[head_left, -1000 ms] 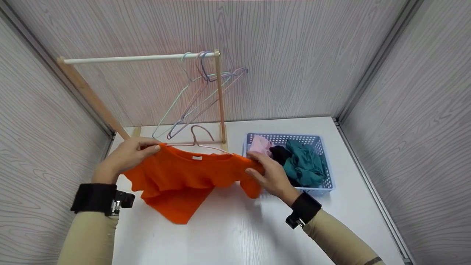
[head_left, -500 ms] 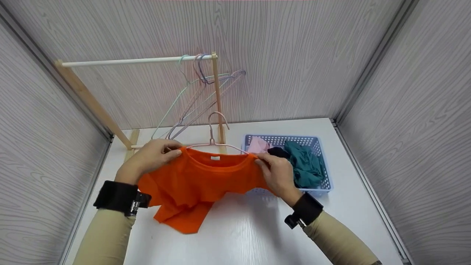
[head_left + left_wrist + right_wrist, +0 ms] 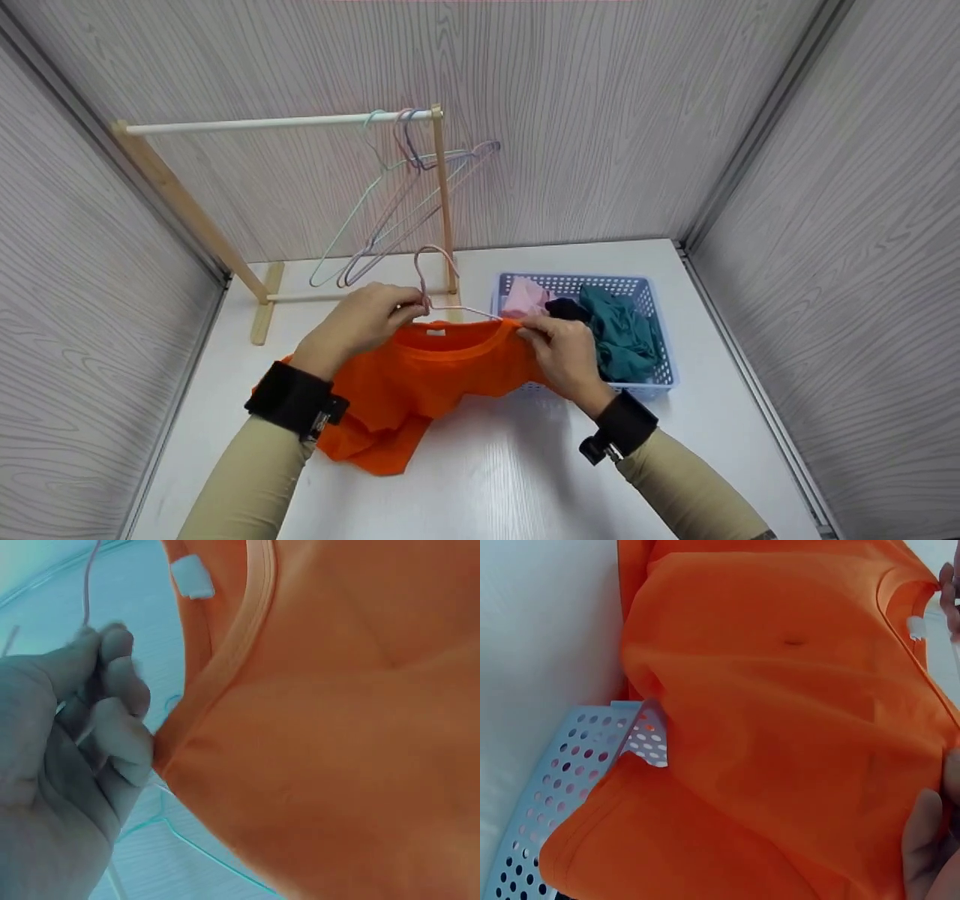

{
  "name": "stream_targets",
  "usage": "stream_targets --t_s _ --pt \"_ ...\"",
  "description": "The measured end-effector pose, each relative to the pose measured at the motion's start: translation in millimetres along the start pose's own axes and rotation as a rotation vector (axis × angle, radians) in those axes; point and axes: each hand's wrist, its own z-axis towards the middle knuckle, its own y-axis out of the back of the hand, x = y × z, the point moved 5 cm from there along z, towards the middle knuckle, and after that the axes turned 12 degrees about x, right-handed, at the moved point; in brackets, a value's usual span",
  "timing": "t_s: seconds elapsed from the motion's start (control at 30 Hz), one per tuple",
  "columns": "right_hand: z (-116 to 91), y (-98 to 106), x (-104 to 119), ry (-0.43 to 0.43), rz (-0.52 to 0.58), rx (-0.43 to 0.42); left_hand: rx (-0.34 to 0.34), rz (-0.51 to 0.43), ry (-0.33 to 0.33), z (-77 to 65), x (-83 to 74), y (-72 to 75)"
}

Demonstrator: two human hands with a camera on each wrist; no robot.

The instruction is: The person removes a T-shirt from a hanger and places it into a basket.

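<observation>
An orange T-shirt (image 3: pixel 457 367) hangs in front of me on a pink wire hanger (image 3: pixel 417 264), its hook pointing up and a white label (image 3: pixel 193 576) inside the neckline. With thumb and fingers my left hand (image 3: pixel 367 319) pinches the hanger at the base of its hook. My right hand (image 3: pixel 566 356) pinches the shirt's shoulder near the collar, where the hanger's arm goes under the cloth. In the left wrist view, the left fingers (image 3: pixel 124 735) are curled beside the collar. Most of the hanger inside the shirt is hidden.
Behind the shirt stands a wooden rack with a white rod (image 3: pixel 255 124). Several wire hangers (image 3: pixel 358 206) hang at its right end. On the right, a light blue basket (image 3: pixel 664 388) holds pink (image 3: pixel 525 296), black (image 3: pixel 568 309) and teal (image 3: pixel 619 337) cloth. Panelled walls enclose the table.
My left hand has let go of the shirt's left shoulder and moved right to the hanger's neck. Earlier, the shirt and hanger shifted right, and my right hand took the shoulder nearer the collar.
</observation>
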Motion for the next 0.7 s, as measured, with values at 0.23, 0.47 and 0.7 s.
stream_targets --t_s 0.23,0.47,0.7 --pt "-5.0 10.5 -27.1 -0.101 -0.051 0.046 -0.005 -0.003 -0.076 -13.6 17.3 2.1" --pt "-6.7 19.6 -54.4 -0.124 -0.051 0.078 0.001 -0.032 -0.061 -28.0 33.8 8.3" --pt "-8.8 15.2 -63.7 -0.150 -0.049 0.107 -0.004 -0.072 -0.049 -36.9 38.7 11.3"
